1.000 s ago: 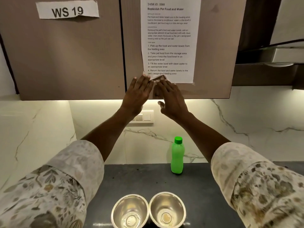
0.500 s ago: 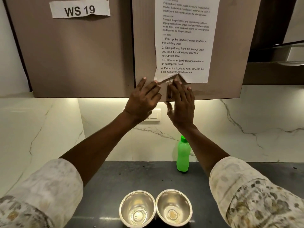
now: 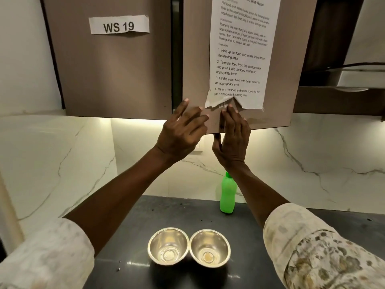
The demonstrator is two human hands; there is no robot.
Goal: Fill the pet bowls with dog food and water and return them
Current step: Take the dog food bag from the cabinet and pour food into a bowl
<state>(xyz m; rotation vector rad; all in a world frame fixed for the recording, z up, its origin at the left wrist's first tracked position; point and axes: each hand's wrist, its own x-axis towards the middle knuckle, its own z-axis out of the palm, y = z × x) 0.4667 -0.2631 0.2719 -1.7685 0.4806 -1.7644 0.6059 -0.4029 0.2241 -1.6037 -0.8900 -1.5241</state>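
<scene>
2 brown wall cabinets hang above a dark counter, with a dark gap between their doors. The left door carries a paper label reading "WS 19". The right door carries a printed instruction sheet whose lower left corner is torn and curled. White marble wall runs behind the counter, lit from under the cabinets. A green bottle stands upright at the back of the counter. The right forearm crosses in front of its top and hides most of the cap. A wall switch peeks out just beside the left hand.

Both arms reach up, in pale floral sleeves. The left hand lies flat on the lower part of the right door, fingers straight and fanned apart. The right hand lies just beside it, fingers straight and held together, their tips at the torn edge of the sheet. Its thumb sits at the door's bottom edge. I cannot tell whether it hooks behind.

The 2 steel bowls sit on the counter's near edge, well below the hands, with their rims touching. The left bowl and right bowl are upright, showing bare shiny metal down to their round bases.
</scene>
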